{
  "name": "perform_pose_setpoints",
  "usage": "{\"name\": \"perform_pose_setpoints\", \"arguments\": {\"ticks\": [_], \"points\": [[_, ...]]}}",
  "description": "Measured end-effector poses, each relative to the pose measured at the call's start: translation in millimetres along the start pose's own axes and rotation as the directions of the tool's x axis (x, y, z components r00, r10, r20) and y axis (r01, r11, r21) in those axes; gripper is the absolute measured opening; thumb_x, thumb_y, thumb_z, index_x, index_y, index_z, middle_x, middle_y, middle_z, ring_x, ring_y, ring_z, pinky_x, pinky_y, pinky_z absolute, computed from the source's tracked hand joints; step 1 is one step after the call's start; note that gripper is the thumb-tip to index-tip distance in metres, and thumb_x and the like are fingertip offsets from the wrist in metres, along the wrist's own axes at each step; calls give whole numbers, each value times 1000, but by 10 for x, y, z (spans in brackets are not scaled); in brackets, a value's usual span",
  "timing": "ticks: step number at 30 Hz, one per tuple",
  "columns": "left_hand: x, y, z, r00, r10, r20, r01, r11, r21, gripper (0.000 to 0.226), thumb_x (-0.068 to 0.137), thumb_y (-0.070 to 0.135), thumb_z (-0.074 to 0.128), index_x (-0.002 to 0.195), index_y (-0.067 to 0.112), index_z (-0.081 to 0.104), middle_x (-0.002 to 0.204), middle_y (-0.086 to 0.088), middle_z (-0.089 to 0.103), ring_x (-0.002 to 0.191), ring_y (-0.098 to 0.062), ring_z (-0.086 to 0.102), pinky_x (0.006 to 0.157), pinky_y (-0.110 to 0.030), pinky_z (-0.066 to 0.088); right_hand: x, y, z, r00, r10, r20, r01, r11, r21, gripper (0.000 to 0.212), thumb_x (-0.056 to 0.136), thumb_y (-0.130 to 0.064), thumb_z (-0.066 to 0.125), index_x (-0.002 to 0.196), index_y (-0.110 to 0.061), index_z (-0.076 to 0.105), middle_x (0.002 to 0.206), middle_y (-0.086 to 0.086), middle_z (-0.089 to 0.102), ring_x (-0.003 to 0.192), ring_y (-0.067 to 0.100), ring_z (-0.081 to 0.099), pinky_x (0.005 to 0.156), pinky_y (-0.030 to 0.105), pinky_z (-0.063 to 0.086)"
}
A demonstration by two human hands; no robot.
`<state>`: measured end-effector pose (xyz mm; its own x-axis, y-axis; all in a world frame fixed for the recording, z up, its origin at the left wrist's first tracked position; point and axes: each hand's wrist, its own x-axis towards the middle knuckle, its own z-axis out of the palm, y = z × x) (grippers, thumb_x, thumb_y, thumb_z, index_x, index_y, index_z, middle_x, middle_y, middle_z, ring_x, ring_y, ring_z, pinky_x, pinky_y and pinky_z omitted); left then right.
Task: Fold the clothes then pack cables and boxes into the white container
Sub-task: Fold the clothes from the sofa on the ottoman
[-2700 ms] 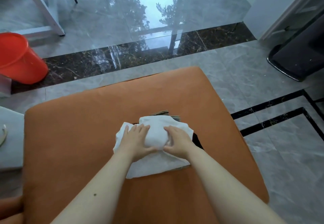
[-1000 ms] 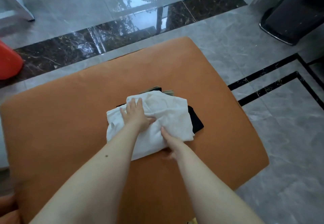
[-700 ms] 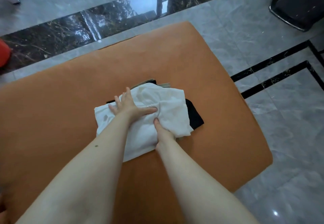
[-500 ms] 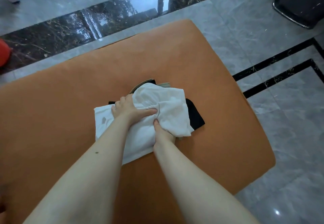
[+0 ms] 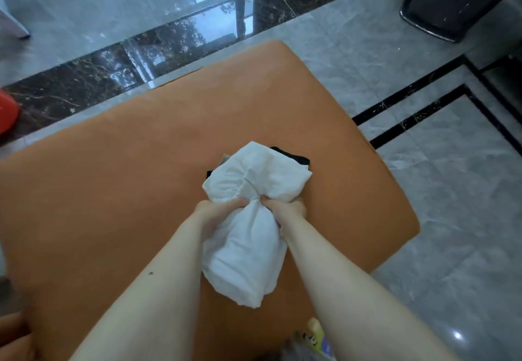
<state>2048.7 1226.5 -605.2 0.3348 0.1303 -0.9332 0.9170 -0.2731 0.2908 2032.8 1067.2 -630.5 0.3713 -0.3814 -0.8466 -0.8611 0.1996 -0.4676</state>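
A white cloth is bunched up over the orange cushion. My left hand and my right hand grip it from both sides at its pinched middle. The cloth's far half bulges over a small stack of folded dark clothes, of which only a black edge and a sliver of tan show. Its near half hangs down between my forearms. No white container, cables or boxes are in view.
The cushion fills the middle, with grey tiled floor to the right and beyond. A red bucket peeks in at the left edge. A black bin base stands at the top right. Something yellow and patterned lies near the bottom edge.
The white cloth lay flat on the stack under my pressing hands; now both hands have gathered it at the middle and drawn it toward me, bunching it up.
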Motion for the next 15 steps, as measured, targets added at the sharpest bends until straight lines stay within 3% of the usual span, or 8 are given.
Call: {"name": "perform_pose_setpoints", "arguments": {"ticks": [3,5,7,11,13,15], "points": [[-317,7,140,997,70,26,-68,996,-54,115,25,55,89,125,12,52,109,0,62,91,-20,63,70,-32,53,-226,-49,-281,995,-104,-10,104,994,16,69,57,-28,85,118,-19,55,106,-1,65,96,22,64,92,37,54],[-503,60,205,991,132,14,-131,988,-85,111,26,53,89,124,13,54,108,1,64,91,-19,63,73,-31,54,-358,-110,-443,985,-171,-33,172,985,32,48,59,-24,85,99,-22,58,109,1,67,96,22,64,91,36,54],[-766,107,273,979,201,33,-198,977,-81,103,30,50,89,121,13,56,98,4,63,84,-16,63,66,-27,51,-578,-174,-657,974,-223,-49,225,973,54,40,62,-22,84,90,-25,55,111,2,68,98,23,64,92,37,53],[-1311,271,422,950,309,52,-307,951,-40,94,40,46,88,122,13,56,99,3,61,84,-18,61,67,-27,49,-1000,-314,-1079,965,-249,-77,258,955,146,54,60,-27,85,104,-24,55,117,3,64,100,23,61,94,39,52],[-1610,376,510,934,351,58,-351,936,-22,94,42,45,88,124,11,56,111,0,64,94,-22,63,80,-30,53,-1215,-390,-1304,959,-268,-96,282,941,189,68,59,-29,86,117,-19,54,120,4,62,109,27,60,96,42,51],[-1894,482,607,916,393,81,-394,919,-4,94,44,44,88,125,10,55,117,-3,64,100,-24,64,88,-34,53,-1412,-478,-1538,950,-294,-104,311,924,222,65,56,-31,86,113,-20,55,119,3,62,110,28,60,96,43,51]]}}
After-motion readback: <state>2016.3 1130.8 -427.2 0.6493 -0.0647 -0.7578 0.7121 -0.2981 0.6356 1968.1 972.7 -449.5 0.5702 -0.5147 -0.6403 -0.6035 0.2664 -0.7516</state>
